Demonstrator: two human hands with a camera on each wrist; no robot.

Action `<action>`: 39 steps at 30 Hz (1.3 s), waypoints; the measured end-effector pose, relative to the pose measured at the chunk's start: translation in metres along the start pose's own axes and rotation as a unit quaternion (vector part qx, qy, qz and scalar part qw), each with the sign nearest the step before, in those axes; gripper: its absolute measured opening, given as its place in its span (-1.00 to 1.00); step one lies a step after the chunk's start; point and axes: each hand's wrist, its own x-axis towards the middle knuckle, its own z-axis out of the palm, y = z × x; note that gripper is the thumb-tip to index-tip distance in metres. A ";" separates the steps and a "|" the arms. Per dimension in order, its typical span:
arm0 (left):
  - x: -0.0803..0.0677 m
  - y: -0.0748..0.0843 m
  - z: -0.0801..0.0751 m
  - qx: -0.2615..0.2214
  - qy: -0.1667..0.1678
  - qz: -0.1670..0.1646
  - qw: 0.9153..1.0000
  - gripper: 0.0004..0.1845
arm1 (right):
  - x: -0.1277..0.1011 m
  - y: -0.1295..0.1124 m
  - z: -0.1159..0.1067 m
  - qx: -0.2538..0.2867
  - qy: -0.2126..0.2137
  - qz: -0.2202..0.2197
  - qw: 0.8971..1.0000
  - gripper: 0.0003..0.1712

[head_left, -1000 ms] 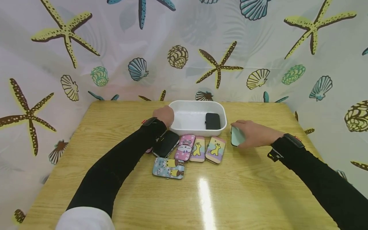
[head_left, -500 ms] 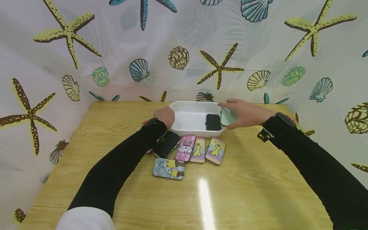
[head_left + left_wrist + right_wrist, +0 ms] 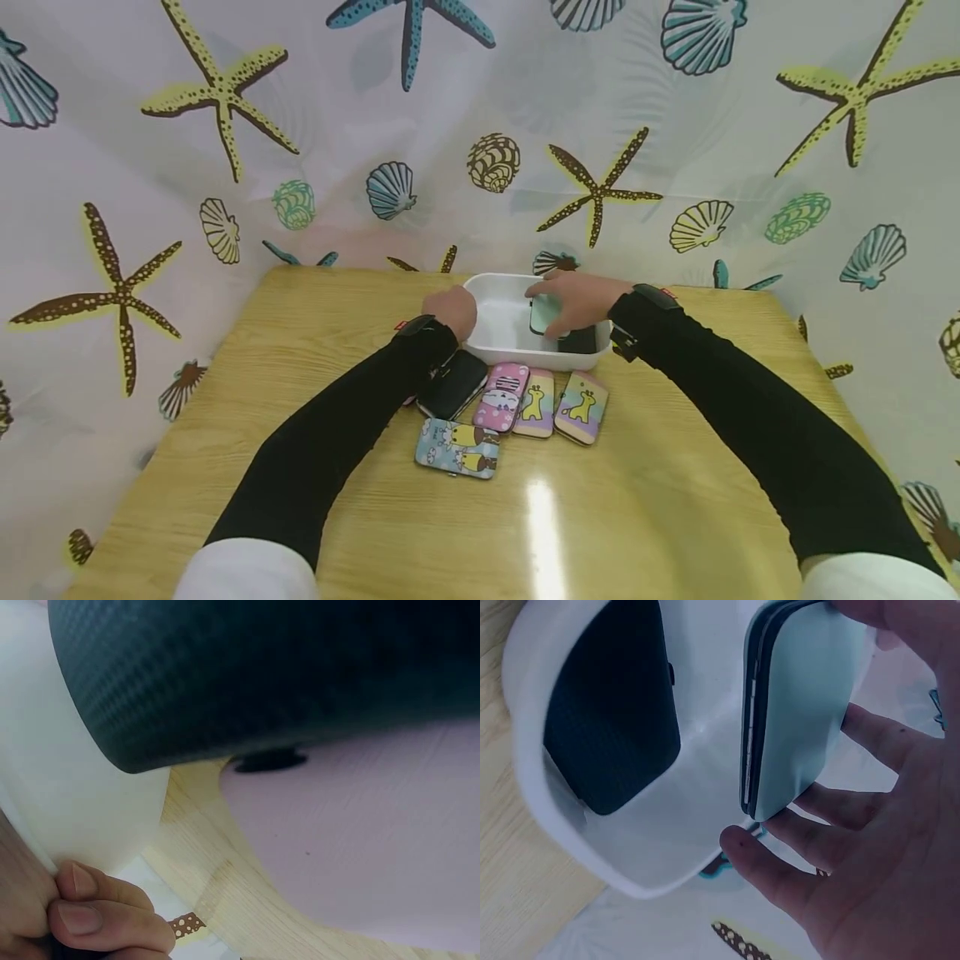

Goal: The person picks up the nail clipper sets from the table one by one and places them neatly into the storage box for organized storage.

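Note:
My right hand [image 3: 583, 298] holds a mint-green flat case [image 3: 545, 313] over the white plastic bin [image 3: 497, 325]. In the right wrist view the mint-green case [image 3: 808, 709] stands tilted, thumb at one edge and fingers at the other, its hinged side seam showing. A black flat case [image 3: 619, 705] lies inside, against the bin's end wall. My left hand [image 3: 452, 312] grips the bin's left rim. Curled fingertips [image 3: 82, 919] show at that rim in the left wrist view. Beside this hand lie another black case [image 3: 262, 667] and a pink one [image 3: 352, 847], large in that view.
On the wooden table [image 3: 637, 517], in front of the bin, lie a pink cat case [image 3: 501, 398], two striped giraffe cases, one [image 3: 534, 404] left of the other [image 3: 582, 407], and a blue giraffe case [image 3: 457, 448]. A sea-patterned cloth [image 3: 435, 225] hangs behind.
My right hand has carried the mint-green case from the table right of the bin, up and leftward over it. My left hand keeps its grip on the rim. The head view has shifted slightly.

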 end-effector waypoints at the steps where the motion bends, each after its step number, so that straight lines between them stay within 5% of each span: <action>1: 0.000 0.003 0.001 0.001 0.003 0.002 1.000 -0.73 | 0.002 0.001 0.003 0.001 -0.005 0.006 1.000 -0.10; 10: 0.001 0.011 0.011 0.001 0.027 -0.001 1.000 -0.76 | 0.020 0.002 0.021 -0.023 -0.037 0.004 0.999 -0.13; 20: -0.004 0.012 0.011 0.004 0.011 0.004 1.000 -0.74 | 0.035 0.000 0.038 -0.061 -0.060 0.001 0.996 -0.18; 39: -0.004 0.006 0.000 -0.009 -0.002 -0.021 1.000 -0.72 | 0.037 -0.009 0.031 -0.091 -0.060 -0.037 0.993 -0.39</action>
